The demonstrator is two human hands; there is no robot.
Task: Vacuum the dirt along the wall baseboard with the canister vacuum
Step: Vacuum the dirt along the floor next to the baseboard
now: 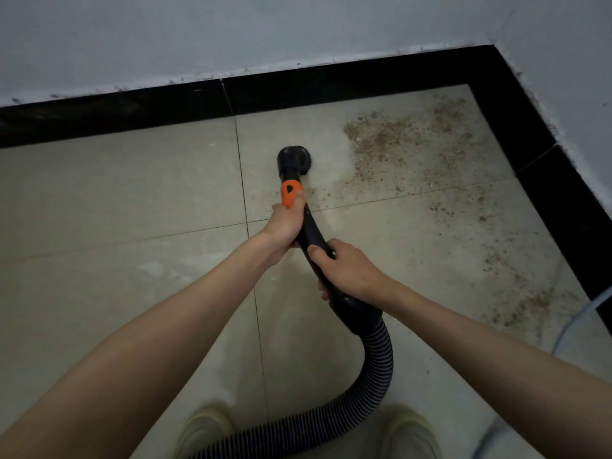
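A black vacuum wand (pixel 309 230) with an orange collar (pixel 290 193) ends in a round brush nozzle (pixel 294 156) resting on the beige floor tiles. My left hand (pixel 284 223) grips the wand just below the orange collar. My right hand (pixel 344 270) grips the curved handle lower down, where the ribbed black hose (pixel 377 369) begins. Brown dirt (pixel 407 140) is scattered to the right of the nozzle, in the corner and along the right-hand black baseboard (pixel 530 134). The canister is out of view.
The black baseboard (pixel 132 111) runs along the far wall and turns at the corner at upper right. My two light shoes (pixel 205 432) stand at the bottom, with the hose looping between them. A thin pale cable (pixel 576 323) lies at the right edge.
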